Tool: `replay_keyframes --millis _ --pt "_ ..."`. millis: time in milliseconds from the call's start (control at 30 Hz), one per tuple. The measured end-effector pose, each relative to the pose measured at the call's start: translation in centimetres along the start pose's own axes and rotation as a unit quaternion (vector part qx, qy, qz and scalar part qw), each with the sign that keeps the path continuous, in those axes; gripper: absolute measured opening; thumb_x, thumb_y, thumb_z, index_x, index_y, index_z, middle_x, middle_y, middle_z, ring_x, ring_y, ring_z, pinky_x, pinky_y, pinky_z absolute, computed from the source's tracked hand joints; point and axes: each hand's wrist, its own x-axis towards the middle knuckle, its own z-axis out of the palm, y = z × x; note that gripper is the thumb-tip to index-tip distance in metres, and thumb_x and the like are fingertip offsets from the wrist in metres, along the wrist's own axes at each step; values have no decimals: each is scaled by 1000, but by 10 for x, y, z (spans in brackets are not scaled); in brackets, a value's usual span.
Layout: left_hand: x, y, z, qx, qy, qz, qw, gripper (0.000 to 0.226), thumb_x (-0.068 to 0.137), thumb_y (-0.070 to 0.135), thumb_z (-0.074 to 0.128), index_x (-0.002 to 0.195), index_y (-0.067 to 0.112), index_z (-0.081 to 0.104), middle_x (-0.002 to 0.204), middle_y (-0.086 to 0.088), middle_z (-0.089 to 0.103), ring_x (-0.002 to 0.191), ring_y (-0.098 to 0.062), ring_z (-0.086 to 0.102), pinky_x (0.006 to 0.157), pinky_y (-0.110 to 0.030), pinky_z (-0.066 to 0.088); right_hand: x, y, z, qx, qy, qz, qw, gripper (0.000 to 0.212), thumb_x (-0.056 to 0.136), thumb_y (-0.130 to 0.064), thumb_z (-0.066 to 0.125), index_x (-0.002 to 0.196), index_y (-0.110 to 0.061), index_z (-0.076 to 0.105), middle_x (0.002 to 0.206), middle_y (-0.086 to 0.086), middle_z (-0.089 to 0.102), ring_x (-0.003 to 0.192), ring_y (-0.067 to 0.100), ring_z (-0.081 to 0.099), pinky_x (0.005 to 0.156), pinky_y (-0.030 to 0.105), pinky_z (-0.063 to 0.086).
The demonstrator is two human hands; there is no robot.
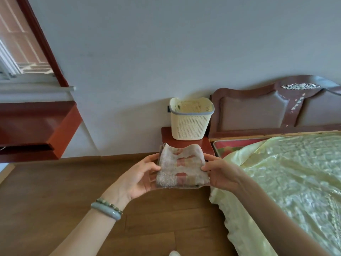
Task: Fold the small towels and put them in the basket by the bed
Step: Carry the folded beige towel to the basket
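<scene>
A folded small towel [181, 166], grey-beige with faded pink patches, is held up in the air in front of me. My left hand [140, 179] grips its left edge, thumb on the front face. My right hand [220, 174] pinches its right edge the same way. Beyond the towel stands a cream perforated plastic basket [190, 124] with a grey rim. It sits upright on a red-brown nightstand [166, 134] beside the bed, and its inside looks empty from here.
The bed with a shiny pale yellow cover [287, 174] fills the right side, its brown headboard [273, 109] against the wall. A red-brown shelf [36, 126] juts out at the left under a window. Wooden floor [55, 196] lies below my arms.
</scene>
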Motion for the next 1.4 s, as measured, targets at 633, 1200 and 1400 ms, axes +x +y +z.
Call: replay_keyframes --millis 633,1200,1400 --pt "314 181 -22 17 -27 -40 999 49 76 -1 59 120 19 59 108 -18 65 83 -27 68 65 -42 59 239 -194 -127 13 31 -13 999 65 68 8 51 132 -4 48 122 20 56 96 33 61 75 41 56" --pt "557 307 -30 73 -12 -85 994 45 86 -7 49 122 19 54 98 -15 60 84 -25 61 59 -38 59 424 -331 -240 45 146 19 988 43 72 11 49 102 -13 67 93 6 68 82 22 66 67 34 58" --pt "631 311 -28 77 55 -105 990 49 86 -11 47 125 18 52 107 -18 59 89 -27 61 63 -40 59 485 -359 -296 1 153 62 986 50 79 15 42 116 -14 60 99 10 60 92 28 57 82 44 50"
